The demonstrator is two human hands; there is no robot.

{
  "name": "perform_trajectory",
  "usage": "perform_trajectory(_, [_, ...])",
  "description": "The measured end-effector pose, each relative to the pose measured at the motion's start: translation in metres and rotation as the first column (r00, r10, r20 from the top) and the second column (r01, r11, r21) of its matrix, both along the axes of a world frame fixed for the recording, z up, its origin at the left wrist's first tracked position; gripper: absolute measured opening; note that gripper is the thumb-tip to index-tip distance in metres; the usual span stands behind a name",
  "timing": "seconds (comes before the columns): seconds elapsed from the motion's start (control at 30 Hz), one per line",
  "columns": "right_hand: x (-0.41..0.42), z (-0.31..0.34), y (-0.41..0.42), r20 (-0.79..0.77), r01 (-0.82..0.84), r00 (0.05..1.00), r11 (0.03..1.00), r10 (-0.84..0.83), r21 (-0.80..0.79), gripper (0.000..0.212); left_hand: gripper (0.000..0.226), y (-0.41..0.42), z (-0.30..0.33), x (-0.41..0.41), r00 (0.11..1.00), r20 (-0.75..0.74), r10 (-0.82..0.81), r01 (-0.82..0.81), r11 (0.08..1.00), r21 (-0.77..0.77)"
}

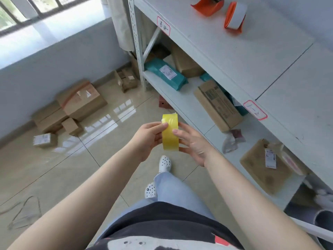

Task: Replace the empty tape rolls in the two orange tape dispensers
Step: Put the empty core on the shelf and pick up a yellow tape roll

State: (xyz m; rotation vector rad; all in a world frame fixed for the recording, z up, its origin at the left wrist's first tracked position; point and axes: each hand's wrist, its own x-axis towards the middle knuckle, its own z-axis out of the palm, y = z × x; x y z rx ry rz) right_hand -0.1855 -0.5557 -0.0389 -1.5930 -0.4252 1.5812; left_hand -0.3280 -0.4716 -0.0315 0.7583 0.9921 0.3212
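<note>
A yellow tape roll (170,134) is held upright in front of me, above the floor beside the shelf. My left hand (147,138) grips its left side with the thumb on the outer face. My right hand (193,143) holds its right side, index finger on the face. A loose tape end sticks up at the roll's top. Two orange tape dispensers lie on the top shelf at the far right: one (207,5) partly cut off by the frame edge, the other (235,15) with a white roll core in it.
The grey metal shelf unit (234,56) runs along my right, with cardboard boxes (219,107) and teal parcels (164,73) on its lower level. More boxes (79,101) are piled on the tiled floor by the wall at left. My feet stand below the hands.
</note>
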Motion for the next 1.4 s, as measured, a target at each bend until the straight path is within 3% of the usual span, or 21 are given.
perform_trajectory(0.17, [0.004,-0.002,0.078,-0.009,-0.082,0.997,0.996,0.082,0.036,0.054,0.013,0.069,0.002,-0.001,0.998,-0.009,0.068,-0.068,0.997,0.026])
perform_trajectory(0.53, [0.009,-0.002,0.230,-0.014,-0.194,0.981,0.980,0.195,0.045,0.066,0.016,0.212,0.008,-0.005,0.994,-0.012,0.105,-0.105,0.994,0.037])
perform_trajectory(0.63, [0.004,-0.002,0.265,-0.022,-0.162,0.986,0.986,0.163,0.044,0.066,0.018,0.257,0.007,-0.007,0.999,-0.022,0.049,-0.049,0.998,0.029])
perform_trajectory(0.73, [-0.004,-0.003,0.303,-0.002,-0.106,0.994,0.993,0.106,0.050,0.052,0.023,0.305,0.005,-0.009,0.999,-0.028,-0.040,0.041,0.999,0.034])
perform_trajectory(0.87, [-0.016,-0.001,0.349,-0.022,0.038,0.999,0.996,-0.036,0.080,0.047,0.019,0.372,0.012,-0.011,0.984,-0.023,-0.178,0.179,0.982,0.065])
perform_trajectory(1.1, [-0.025,0.015,0.394,-0.062,0.302,0.953,0.947,-0.297,0.113,0.078,0.024,0.443,0.030,0.005,0.933,0.006,-0.359,0.357,0.930,0.083])
perform_trajectory(1.27, [0.001,0.028,0.403,0.074,0.338,0.933,0.930,-0.351,0.146,0.098,0.033,0.465,0.040,0.044,0.887,0.029,-0.461,0.457,0.885,0.092])
perform_trajectory(1.4, [0.046,0.037,0.405,0.052,0.429,0.890,0.873,-0.452,0.233,0.077,0.032,0.476,0.055,0.085,0.866,0.080,-0.494,0.489,0.869,0.071])
